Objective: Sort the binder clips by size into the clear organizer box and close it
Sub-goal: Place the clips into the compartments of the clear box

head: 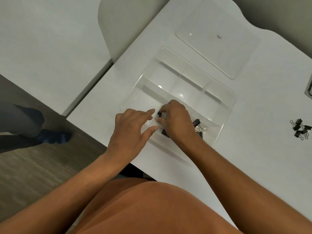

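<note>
The clear organizer box point(224, 105) lies open on the white table, divided into several compartments. My right hand point(175, 120) reaches into its near compartments, fingers closed around a black binder clip point(159, 114). My left hand point(133, 125) hovers beside it over the box's near left corner, fingers spread and holding nothing. Large black binder clips point(197, 124) lie in the near compartment, partly hidden by my right wrist. A pile of small black binder clips point(301, 129) sits on the table to the right. The clear lid point(217, 38) lies flat beyond the box.
A white chair point(121, 22) stands at the table's far left edge. Another person's leg and blue shoe point(54, 135) are on the wooden floor at left. A dark-framed object point(309, 88) pokes in at the right edge.
</note>
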Demonstrator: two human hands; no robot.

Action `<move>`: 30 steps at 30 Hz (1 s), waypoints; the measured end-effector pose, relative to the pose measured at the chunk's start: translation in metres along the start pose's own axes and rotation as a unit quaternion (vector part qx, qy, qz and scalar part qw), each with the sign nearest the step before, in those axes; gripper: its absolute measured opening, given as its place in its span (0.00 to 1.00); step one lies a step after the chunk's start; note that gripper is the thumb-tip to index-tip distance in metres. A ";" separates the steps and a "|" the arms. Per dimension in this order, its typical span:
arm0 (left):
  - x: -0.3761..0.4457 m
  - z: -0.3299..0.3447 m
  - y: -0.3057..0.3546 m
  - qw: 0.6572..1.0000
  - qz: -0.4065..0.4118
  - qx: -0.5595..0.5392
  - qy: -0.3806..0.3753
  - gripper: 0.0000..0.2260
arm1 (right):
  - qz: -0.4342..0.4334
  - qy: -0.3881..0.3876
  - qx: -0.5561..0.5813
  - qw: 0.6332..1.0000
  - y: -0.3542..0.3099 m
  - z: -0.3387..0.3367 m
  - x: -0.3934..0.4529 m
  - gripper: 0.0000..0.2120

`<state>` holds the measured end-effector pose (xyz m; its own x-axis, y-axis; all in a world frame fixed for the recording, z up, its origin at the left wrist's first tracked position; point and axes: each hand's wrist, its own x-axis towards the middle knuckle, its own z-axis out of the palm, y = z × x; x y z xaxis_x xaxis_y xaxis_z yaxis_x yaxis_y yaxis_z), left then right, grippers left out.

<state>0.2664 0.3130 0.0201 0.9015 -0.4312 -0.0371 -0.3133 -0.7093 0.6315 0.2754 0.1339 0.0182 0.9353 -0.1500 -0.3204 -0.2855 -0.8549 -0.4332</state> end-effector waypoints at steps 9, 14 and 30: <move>0.001 0.001 0.002 1.000 0.019 0.012 0.009 0.20 | 0.066 -0.001 0.094 0.993 -0.007 -0.001 0.001 0.04; 0.002 -0.002 0.004 1.000 0.010 0.024 0.008 0.21 | 0.072 -0.006 0.143 0.987 -0.007 -0.011 -0.003 0.05; 0.030 -0.036 0.062 0.693 -0.320 -0.645 -0.036 0.12 | -0.032 0.095 0.282 0.954 -0.029 -0.051 -0.044 0.05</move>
<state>0.2846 0.2759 0.0858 0.7008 -0.3178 -0.6387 0.7133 0.3008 0.6330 0.2535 0.1394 0.0876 0.9603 -0.2401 -0.1421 -0.2430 -0.4696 -0.8488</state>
